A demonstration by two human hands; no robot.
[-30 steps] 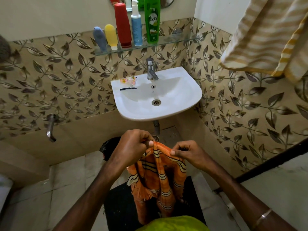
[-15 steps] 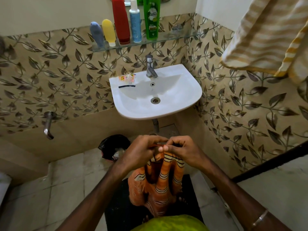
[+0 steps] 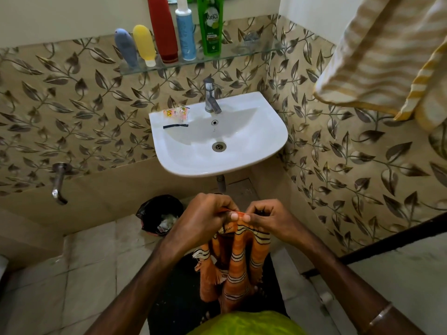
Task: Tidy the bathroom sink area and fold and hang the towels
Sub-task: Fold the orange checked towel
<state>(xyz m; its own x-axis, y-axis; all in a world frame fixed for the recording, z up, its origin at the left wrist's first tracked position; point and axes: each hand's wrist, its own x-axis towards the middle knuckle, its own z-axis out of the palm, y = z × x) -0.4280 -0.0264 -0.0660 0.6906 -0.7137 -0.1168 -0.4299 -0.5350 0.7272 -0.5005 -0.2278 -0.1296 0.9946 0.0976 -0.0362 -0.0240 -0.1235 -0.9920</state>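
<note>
- While we scan from the left, a bin (image 3: 160, 215) sits on the floor below the white sink (image 3: 242, 160).
- Our left hand (image 3: 205, 220) pinches the top edge of the orange striped towel (image 3: 235, 259).
- Our right hand (image 3: 267, 220) pinches that same edge, thumbs nearly touching, cloth hanging down.
- Far right, a yellow striped towel (image 3: 384, 56) hangs high.
</note>
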